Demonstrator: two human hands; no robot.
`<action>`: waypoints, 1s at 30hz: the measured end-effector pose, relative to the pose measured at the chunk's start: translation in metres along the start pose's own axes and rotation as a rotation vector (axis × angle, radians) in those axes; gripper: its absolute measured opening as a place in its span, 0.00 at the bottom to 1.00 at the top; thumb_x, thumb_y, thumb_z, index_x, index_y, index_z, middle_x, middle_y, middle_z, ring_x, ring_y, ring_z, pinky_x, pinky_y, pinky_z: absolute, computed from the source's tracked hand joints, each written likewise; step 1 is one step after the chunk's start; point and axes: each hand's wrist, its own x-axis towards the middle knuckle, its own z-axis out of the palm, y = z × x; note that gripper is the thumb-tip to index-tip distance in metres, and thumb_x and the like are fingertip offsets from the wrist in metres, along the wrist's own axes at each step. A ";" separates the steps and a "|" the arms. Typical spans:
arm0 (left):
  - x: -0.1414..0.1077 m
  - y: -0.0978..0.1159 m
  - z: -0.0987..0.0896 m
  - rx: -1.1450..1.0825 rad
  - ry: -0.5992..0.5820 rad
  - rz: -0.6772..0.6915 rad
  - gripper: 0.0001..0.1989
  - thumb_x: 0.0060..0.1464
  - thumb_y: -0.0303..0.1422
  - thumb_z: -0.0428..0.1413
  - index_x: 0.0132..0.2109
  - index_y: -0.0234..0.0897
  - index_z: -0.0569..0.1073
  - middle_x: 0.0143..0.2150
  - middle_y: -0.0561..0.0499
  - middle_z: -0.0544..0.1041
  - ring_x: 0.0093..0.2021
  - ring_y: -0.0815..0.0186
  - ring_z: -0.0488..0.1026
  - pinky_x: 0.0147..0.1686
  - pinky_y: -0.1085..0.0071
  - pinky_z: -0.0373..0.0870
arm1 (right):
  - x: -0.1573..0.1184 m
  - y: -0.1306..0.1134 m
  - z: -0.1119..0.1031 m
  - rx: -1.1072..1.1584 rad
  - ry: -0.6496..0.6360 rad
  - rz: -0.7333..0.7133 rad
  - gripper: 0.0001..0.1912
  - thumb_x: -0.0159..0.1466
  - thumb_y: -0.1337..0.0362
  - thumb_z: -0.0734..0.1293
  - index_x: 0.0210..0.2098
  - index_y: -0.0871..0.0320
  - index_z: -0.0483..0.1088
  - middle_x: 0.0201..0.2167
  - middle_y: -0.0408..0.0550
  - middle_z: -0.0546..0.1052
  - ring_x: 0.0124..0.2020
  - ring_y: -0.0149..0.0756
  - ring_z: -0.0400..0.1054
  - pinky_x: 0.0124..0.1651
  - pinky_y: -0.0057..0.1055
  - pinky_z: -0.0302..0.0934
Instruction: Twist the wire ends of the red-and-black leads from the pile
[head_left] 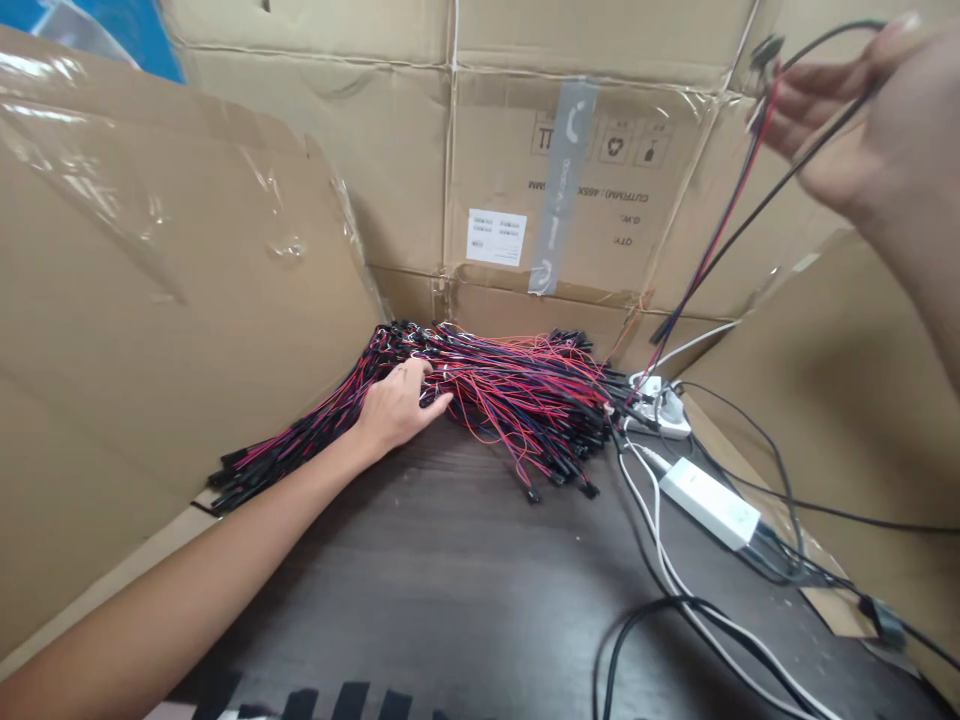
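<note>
My left hand (397, 405) lies on a large heap of wire harnesses (510, 370), at its left-middle part. Its thumb is spread away from the other fingers, whose tips are partly hidden among the wires. The harnesses have thin red, orange and dark wires with small black connectors at the ends. Raised at the upper right, my right hand (862, 120) holds a wire harness (724, 235), with a black lead looping over the thumb. From there, its red and dark wires hang down to the right end of the heap. A small dark connector (766, 52) dangles near the fingertips.
Cardboard walls (300, 170) enclose the dark tabletop (465, 580). A white power strip (660, 410) with plugs and a white adapter (711, 502) stand at the right. White and black cables (652, 510) run to the front. Black tape strips (349, 700) line the near edge.
</note>
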 end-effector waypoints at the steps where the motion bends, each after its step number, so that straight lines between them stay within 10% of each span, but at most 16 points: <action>1: -0.001 0.001 0.002 -0.009 -0.005 0.042 0.20 0.56 0.43 0.53 0.50 0.34 0.67 0.50 0.42 0.74 0.52 0.56 0.71 0.47 0.66 0.69 | -0.010 0.010 0.004 0.055 0.025 0.077 0.34 0.68 0.73 0.41 0.14 0.62 0.65 0.21 0.45 0.78 0.44 0.34 0.74 0.28 0.24 0.63; 9: -0.002 -0.010 0.016 -0.023 0.042 0.213 0.15 0.61 0.37 0.47 0.49 0.34 0.69 0.47 0.42 0.75 0.50 0.56 0.72 0.48 0.62 0.71 | -0.028 0.101 0.017 0.247 -0.202 0.444 0.30 0.72 0.60 0.42 0.18 0.61 0.58 0.28 0.52 0.79 0.36 0.37 0.77 0.30 0.34 0.67; 14: -0.003 -0.012 0.019 -0.066 0.057 0.211 0.12 0.60 0.37 0.47 0.47 0.38 0.70 0.46 0.43 0.76 0.49 0.56 0.73 0.49 0.60 0.71 | -0.046 0.129 0.011 0.309 -0.607 0.538 0.21 0.71 0.53 0.51 0.26 0.57 0.58 0.26 0.46 0.78 0.16 0.26 0.66 0.16 0.23 0.55; 20: 0.000 -0.015 0.022 -0.118 0.009 0.211 0.13 0.60 0.38 0.46 0.47 0.39 0.69 0.47 0.42 0.75 0.49 0.54 0.73 0.49 0.57 0.72 | -0.092 0.124 0.002 0.285 -1.015 0.468 0.13 0.65 0.59 0.65 0.33 0.55 0.55 0.18 0.39 0.73 0.09 0.19 0.51 0.11 0.19 0.38; 24: -0.001 -0.012 0.020 -0.127 -0.007 0.210 0.14 0.59 0.37 0.46 0.47 0.38 0.70 0.48 0.42 0.76 0.50 0.54 0.74 0.49 0.59 0.72 | -0.107 0.110 -0.003 0.179 -1.153 0.381 0.15 0.67 0.61 0.63 0.50 0.58 0.58 0.22 0.42 0.76 0.12 0.23 0.60 0.13 0.19 0.46; 30: -0.007 -0.013 0.022 -0.116 0.004 0.235 0.14 0.59 0.34 0.46 0.47 0.36 0.72 0.48 0.42 0.76 0.50 0.57 0.74 0.51 0.61 0.71 | -0.116 0.093 -0.012 0.081 -1.286 0.169 0.09 0.66 0.65 0.64 0.41 0.64 0.72 0.26 0.48 0.77 0.21 0.26 0.68 0.20 0.22 0.58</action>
